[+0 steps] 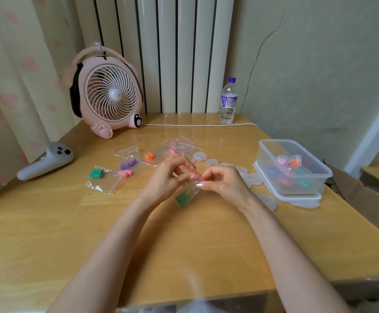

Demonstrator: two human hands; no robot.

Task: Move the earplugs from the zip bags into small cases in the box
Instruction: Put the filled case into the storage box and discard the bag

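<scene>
Nearest to us, above the middle of the desk (pixel 71 233), a person's two hands meet on one clear zip bag (pixel 191 190). The left hand (pixel 166 177) pinches one lip of its red seal strip (pixel 197 173) and the right hand (pixel 224 184) pinches the other. The green earplugs (pixel 182 199) sit at the bag's hanging lower end, still inside. We judge the step to be opening this bag. The next move calls for parting the lips without tearing, then tipping or picking the plugs out into an empty case. Beyond the hands lie more bags flat on the desk, holding green (pixel 97 173), pink (pixel 126 173), purple (pixel 128 164) and orange (pixel 149 156) plugs. To their right are several translucent small cases (pixel 200 156), seemingly unfilled. Further right the clear box (pixel 276 141) stands on its lid (pixel 297 198), with cases of coloured plugs already in it, so we take the task to be partly done. Farthest back are a grey controller (pixel 46 162), a pink fan (pixel 111 93) and a water bottle (pixel 228 102). The bottle's purple label is too small for us to read, and we find no other writing.
</scene>
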